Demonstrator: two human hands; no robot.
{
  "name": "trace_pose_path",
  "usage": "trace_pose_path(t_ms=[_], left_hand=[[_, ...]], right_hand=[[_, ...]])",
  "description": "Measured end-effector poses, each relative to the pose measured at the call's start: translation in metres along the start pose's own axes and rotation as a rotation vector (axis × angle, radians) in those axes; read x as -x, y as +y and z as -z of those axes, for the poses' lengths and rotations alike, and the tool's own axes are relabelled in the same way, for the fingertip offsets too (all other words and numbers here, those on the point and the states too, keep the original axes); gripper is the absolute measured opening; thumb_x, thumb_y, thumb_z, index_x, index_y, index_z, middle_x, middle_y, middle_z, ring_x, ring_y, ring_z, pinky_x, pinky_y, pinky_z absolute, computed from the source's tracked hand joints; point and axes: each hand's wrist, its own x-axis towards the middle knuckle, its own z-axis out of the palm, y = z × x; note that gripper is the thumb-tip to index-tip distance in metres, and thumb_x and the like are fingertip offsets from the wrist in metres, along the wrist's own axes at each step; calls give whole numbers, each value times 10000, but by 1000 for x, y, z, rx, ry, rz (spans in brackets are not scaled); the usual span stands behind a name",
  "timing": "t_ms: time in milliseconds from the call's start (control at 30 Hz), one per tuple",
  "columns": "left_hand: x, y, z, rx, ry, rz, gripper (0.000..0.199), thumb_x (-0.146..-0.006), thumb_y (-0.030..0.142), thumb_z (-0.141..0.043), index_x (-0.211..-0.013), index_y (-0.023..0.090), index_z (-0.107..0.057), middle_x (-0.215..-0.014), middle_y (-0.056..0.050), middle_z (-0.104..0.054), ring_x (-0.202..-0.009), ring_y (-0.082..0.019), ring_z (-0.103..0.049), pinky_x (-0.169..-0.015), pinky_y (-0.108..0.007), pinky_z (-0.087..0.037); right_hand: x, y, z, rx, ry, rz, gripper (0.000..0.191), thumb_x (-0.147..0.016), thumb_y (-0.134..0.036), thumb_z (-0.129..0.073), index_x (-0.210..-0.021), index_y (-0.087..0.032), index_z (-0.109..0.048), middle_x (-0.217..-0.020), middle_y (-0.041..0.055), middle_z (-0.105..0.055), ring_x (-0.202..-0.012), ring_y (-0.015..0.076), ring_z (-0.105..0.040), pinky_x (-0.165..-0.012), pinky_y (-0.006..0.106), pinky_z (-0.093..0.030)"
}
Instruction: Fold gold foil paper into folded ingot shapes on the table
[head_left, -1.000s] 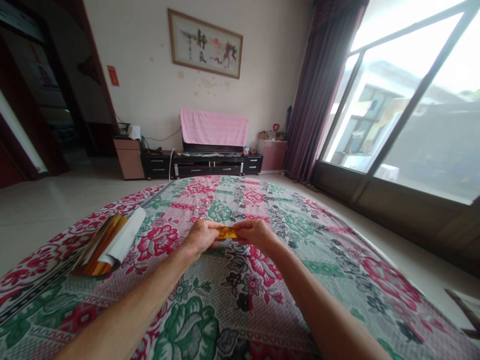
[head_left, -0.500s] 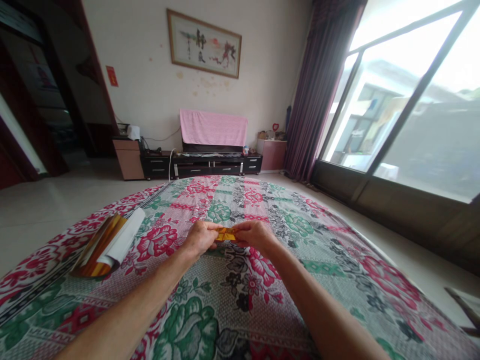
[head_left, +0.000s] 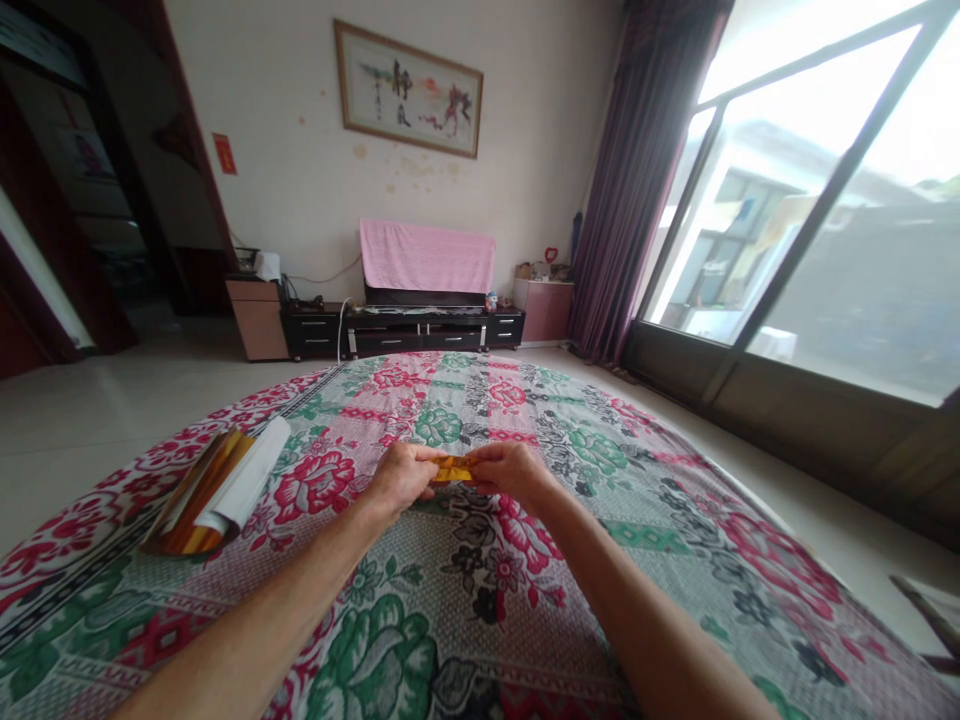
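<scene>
Between my two hands is a small folded piece of shiny gold paper [head_left: 454,469], creased across its face. My left hand [head_left: 403,474] pinches its left end with thumb and fingers. The right end is pinched by my right hand [head_left: 511,468]. Fingertips cover both ends of the paper, so only its middle shows. Both hands are over the middle of the flowered cloth [head_left: 390,650]; whether they rest on it I cannot tell.
A curled stack of gold and white paper sheets [head_left: 217,490] lies on the cloth at the left. Beyond the bed-like surface stand a low black cabinet [head_left: 416,335] and a screen under a pink cloth [head_left: 427,257]. A window [head_left: 810,230] fills the right side.
The visible face of the gold paper has tilted very slightly between my fingers. Both hands hold almost the same place.
</scene>
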Motion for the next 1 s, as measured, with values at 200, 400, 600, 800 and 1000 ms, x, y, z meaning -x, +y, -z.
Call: trace_pose_path(t_ms=[200,400,600,800,1000], left_hand=[[2,5,-1,38,12,25,353,-681,90,-519,-991,106,-687,-815,-87,-714,-717,-183,-668,-459,-183,-481],[4,8,-1,116,2,71,307,-674,71,-533,-930,109,-698,-763,-67,-697,-689,-152,-650,-480,-166,-476],[6,11,-2,197,28,109,245,-640,80,-591,-858,98,-702,-732,-64,-682,-629,-132,-621,-487,-174,-482],[7,13,-2,226,49,134,253,-633,51,-555,-834,104,-698,-712,-48,-678,-632,-129,-612,-498,-175,-486],[8,14,-2,205,74,140,279,-626,49,-534,-846,110,-694,-720,-38,-689,-704,-161,-632,-509,-184,-488]], right_hand=[[1,-2,-2,-36,14,-18,201,-697,-7,-567,-691,-164,-693,-553,-34,-639,-461,49,-549,-502,151,-486],[0,-1,-1,-23,-10,-30,219,-691,5,-537,-663,-163,-675,-564,-30,-630,-503,72,-578,-506,167,-488],[-4,3,-1,-69,9,-18,199,-701,-8,-537,-687,-159,-666,-620,-21,-648,-552,76,-596,-533,161,-501],[-4,6,-2,-110,13,-3,183,-713,-15,-540,-691,-147,-665,-640,-8,-651,-564,75,-602,-551,162,-514],[-6,6,-4,-99,34,-16,163,-695,-18,-560,-702,-140,-668,-634,-6,-651,-560,74,-598,-542,160,-507]])
